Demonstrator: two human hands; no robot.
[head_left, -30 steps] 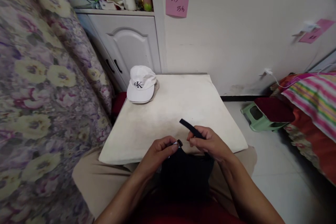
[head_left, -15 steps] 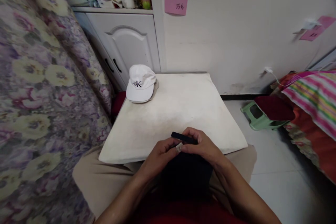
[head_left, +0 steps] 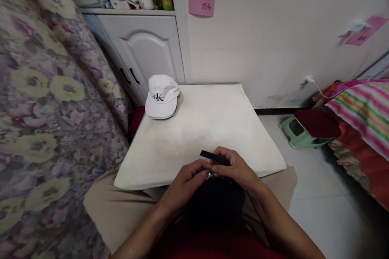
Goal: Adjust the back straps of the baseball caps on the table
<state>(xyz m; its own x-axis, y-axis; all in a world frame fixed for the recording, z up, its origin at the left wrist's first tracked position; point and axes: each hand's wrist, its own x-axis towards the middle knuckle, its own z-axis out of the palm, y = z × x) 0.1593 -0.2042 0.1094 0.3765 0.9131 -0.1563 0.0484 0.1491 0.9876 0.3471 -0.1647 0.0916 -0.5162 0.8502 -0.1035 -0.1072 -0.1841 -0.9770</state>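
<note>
Dark strap (head_left: 209, 155) — in right hand (head_left: 236, 169)

Near, the strap (head_left: 213, 156) is showing near-black; far left, the cap (head_left: 162, 105) is gleaming white; left, the curtain (head_left: 36, 109) is flaunting purple-and-cream florals; right, the blanket (head_left: 369, 113) is flashing pink-and-green stripes!

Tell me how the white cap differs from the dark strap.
The white cap is rounded and brimmed; the dark strap is a narrow, flat strip. The cap bears dark lettering; the strap shows none. The cap rests on the table; the strap is in the right hand. Both look like fabric.
</note>
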